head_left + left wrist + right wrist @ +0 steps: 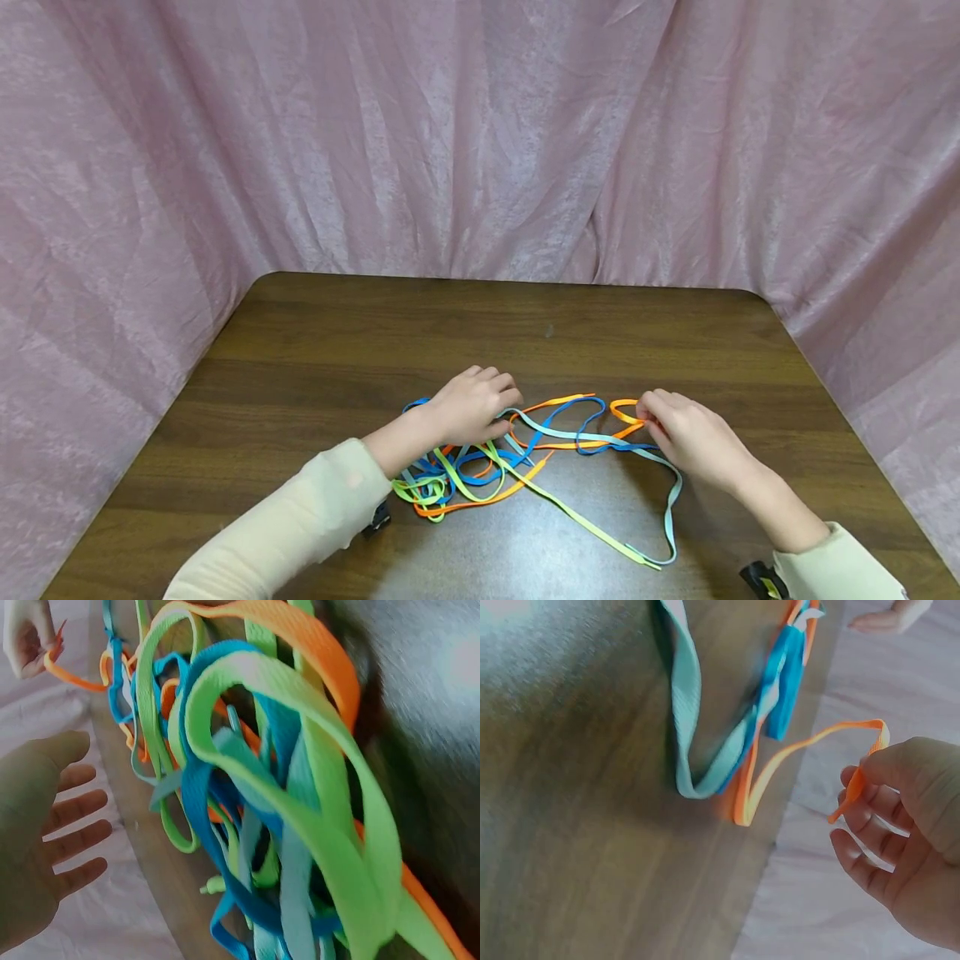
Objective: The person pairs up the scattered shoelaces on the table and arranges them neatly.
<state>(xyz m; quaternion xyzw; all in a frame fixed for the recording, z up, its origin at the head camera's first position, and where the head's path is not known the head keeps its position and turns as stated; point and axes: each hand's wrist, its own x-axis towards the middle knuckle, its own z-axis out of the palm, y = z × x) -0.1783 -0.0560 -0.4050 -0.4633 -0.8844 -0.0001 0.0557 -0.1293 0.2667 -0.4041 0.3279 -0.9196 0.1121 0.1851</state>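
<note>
My right hand [692, 433] pinches an orange flat shoelace [817, 736] between thumb and fingers near its end, raised off the table. From the pinch, the shoelace runs back into a loose tangle of laces. Over that tangle hovers my left hand [472, 407], its fingers spread and loosely bent around nothing in the left wrist view. The pile mixes blue laces [475, 479], lime green laces [330, 780], pale teal laces [686, 697] and more orange. One lime green strand [577, 517] stretches toward the near right, ending beside a curving pale teal strand [670, 517].
The brown wood-grain table [360, 333] has rounded far corners. Pink cloth [480, 142] hangs behind it and along both sides. A black wrist device [763, 579] shows at the right sleeve, and another [377, 518] under the left one.
</note>
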